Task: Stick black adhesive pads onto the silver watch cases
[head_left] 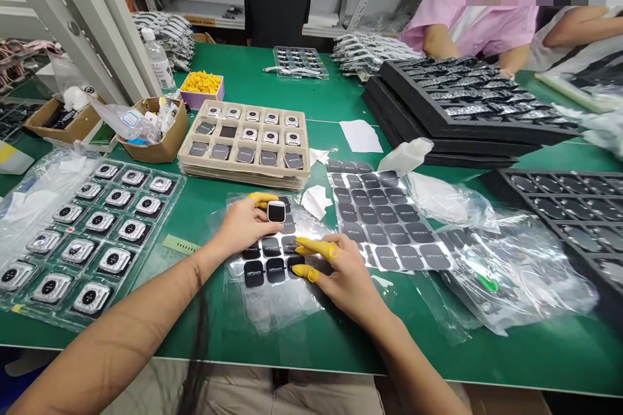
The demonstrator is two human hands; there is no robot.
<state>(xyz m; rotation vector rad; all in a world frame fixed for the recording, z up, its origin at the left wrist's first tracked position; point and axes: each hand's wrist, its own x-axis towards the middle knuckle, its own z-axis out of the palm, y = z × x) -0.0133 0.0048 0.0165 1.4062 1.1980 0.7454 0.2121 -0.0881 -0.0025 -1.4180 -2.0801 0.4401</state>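
Note:
My left hand [248, 219], with a yellow finger cot on one finger, is closed round a square watch case [276, 211], its dark screen facing me. Below it lies a clear sheet of black HiFuture film stickers [275, 269]. My right hand [341, 265] wears yellow finger cots on thumb and forefinger. Those two tips rest apart at the right edge of the sticker sheet. Whether a sticker is lifted between them is not visible. A larger sheet of grey stickers [384, 213] lies to the right of my hands.
At left, a clear blister tray [168, 204] holds several watch cases. A beige compartment tray [243, 171] with watches stands ahead, near a cardboard box [156, 149] and yellow finger cots [201, 82]. Black foam trays [438, 142], a white bottle [406, 155] and plastic bags [516, 278] lie right. Other people sit beyond.

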